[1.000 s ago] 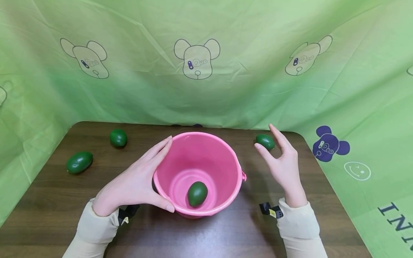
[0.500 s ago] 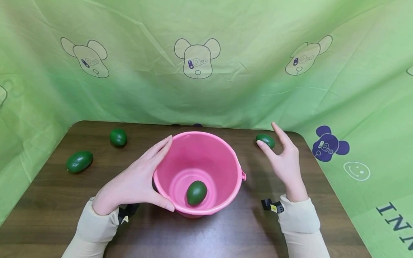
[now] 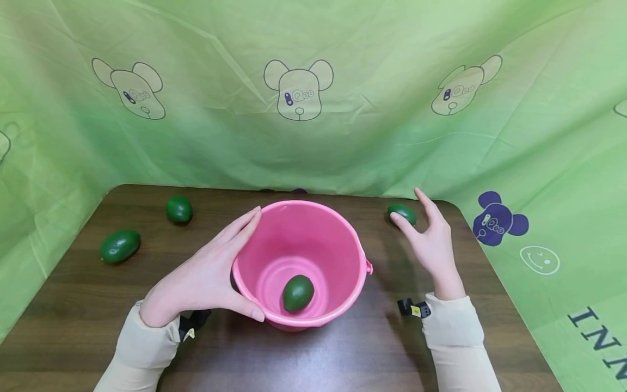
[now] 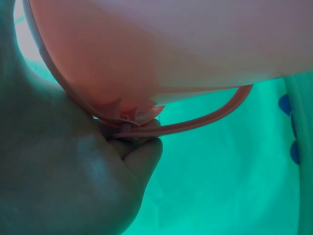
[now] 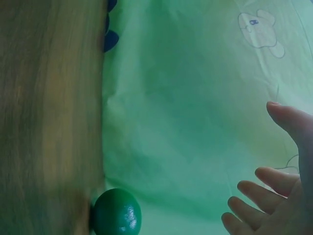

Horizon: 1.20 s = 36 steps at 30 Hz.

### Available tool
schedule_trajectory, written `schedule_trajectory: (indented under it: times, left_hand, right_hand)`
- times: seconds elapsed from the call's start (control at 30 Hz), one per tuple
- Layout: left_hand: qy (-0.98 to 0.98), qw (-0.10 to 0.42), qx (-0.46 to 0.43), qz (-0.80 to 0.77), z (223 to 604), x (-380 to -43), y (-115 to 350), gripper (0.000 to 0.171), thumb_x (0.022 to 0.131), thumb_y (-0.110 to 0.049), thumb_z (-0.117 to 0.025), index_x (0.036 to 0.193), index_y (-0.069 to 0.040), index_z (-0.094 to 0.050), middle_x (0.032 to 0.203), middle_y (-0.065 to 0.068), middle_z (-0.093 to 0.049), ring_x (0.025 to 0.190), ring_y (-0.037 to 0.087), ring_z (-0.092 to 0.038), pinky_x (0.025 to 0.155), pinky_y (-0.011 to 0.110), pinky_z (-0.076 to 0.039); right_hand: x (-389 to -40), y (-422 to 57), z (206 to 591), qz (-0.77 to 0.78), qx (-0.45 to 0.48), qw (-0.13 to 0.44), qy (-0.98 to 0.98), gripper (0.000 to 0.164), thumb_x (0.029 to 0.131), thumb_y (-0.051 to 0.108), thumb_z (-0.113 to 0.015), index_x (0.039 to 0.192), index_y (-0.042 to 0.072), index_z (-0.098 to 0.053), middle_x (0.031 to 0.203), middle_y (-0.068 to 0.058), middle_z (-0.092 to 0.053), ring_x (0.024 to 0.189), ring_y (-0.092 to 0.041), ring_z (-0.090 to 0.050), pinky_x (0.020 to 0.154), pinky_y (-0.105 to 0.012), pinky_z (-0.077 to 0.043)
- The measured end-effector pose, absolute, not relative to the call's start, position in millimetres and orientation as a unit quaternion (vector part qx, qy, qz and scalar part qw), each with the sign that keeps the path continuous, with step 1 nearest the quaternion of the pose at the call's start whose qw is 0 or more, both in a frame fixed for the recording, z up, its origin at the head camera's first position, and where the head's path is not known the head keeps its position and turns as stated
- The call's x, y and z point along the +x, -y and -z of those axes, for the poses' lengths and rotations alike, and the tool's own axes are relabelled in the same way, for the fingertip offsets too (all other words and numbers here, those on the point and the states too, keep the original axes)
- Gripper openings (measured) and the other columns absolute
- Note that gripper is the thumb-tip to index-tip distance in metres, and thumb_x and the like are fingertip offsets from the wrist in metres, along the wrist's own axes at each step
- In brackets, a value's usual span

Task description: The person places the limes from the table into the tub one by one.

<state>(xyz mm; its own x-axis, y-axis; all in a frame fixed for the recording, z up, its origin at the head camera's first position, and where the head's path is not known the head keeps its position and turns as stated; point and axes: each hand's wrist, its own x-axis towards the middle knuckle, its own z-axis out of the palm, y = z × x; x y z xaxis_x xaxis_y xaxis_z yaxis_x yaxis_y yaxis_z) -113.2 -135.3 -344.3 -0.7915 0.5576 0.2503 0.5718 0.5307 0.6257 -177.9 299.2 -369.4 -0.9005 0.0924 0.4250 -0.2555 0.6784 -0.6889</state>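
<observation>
In the head view, my left hand (image 3: 210,272) holds the side of a pink bucket (image 3: 343,296), with the thumb along the near rim and the fingers at the far left rim. The left wrist view shows curled fingers (image 4: 144,159) by the bucket's handle (image 4: 195,125) where it joins the rim. A dark green avocado (image 3: 298,293) lies on the bucket's floor. My right hand (image 3: 433,245), fingers and thumb spread apart, hovers right of the bucket. Its thumb overlaps another avocado (image 3: 404,213) in the head view; the right wrist view has a gap between that hand and the avocado (image 5: 117,213).
Two more avocados lie on the left of the brown wooden table (image 3: 313,365), one near the back (image 3: 179,209) and one further left (image 3: 120,246). A green printed cloth (image 3: 220,136) hangs behind the table and along its sides.
My right hand has shifted slightly forward and to the right, so its thumb overlaps the right avocado. The left hand and the bucket have stayed in place.
</observation>
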Motion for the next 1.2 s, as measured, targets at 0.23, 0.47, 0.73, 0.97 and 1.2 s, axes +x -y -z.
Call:
schedule_trajectory:
  times: [0.23, 0.47, 0.73, 0.97, 1.2]
  left_hand:
    - [0.876, 0.013, -0.321, 0.36, 344, -113, 135, 0.147, 0.053, -0.079, -0.085, 0.165, -0.026, -0.005, 0.167, -0.012, -0.006, 0.15, 0.016, -0.016, 0.112, 0.047, -0.036]
    - [0.875, 0.012, -0.321, 0.362, 345, -113, 135, 0.147, 0.053, -0.078, -0.085, 0.165, -0.028, -0.004, 0.168, -0.012, -0.006, 0.151, 0.017, -0.016, 0.112, 0.048, -0.035]
    - [0.875, 0.015, -0.324, 0.359, 346, -114, 134, 0.147, 0.053, -0.079, -0.085, 0.164, -0.028, -0.003, 0.167, -0.012, -0.006, 0.151, 0.016, -0.015, 0.113, 0.047, -0.034]
    - [0.875, 0.016, -0.326, 0.357, 347, -114, 134, 0.147, 0.054, -0.079, -0.084, 0.165, -0.026, -0.004, 0.168, -0.012, -0.006, 0.151, 0.016, -0.015, 0.114, 0.047, -0.033]
    - [0.875, 0.015, -0.326, 0.358, 347, -114, 135, 0.147, 0.054, -0.078, -0.085, 0.165, -0.027, -0.003, 0.168, -0.012, -0.005, 0.151, 0.017, -0.015, 0.114, 0.047, -0.033]
  right_hand:
    - [-183, -304, 372, -0.39, 0.046, 0.213, 0.895, 0.075, 0.093, 0.032, -0.077, 0.157, 0.016, -0.042, 0.158, -0.006, -0.041, 0.146, -0.028, -0.033, 0.117, -0.05, -0.025]
    - [-189, -311, 378, -0.385, 0.04, 0.204, 0.899, 0.075, 0.094, 0.034, -0.076, 0.157, 0.012, -0.041, 0.158, -0.009, -0.039, 0.146, -0.031, -0.032, 0.117, -0.053, -0.024]
    - [-198, -321, 382, -0.376, 0.03, 0.191, 0.906, 0.077, 0.096, 0.037, -0.073, 0.158, 0.01, -0.037, 0.161, -0.017, -0.033, 0.148, -0.036, -0.027, 0.117, -0.057, -0.022]
    - [-205, -329, 387, -0.367, 0.02, 0.187, 0.911, 0.08, 0.096, 0.04, -0.072, 0.159, 0.01, -0.034, 0.162, -0.016, -0.031, 0.148, -0.037, -0.026, 0.117, -0.058, -0.022]
    - [-210, -334, 389, -0.36, 0.002, 0.173, 0.917, 0.086, 0.096, 0.041, -0.071, 0.162, 0.008, -0.026, 0.164, -0.019, -0.023, 0.149, -0.04, -0.02, 0.117, -0.061, -0.018]
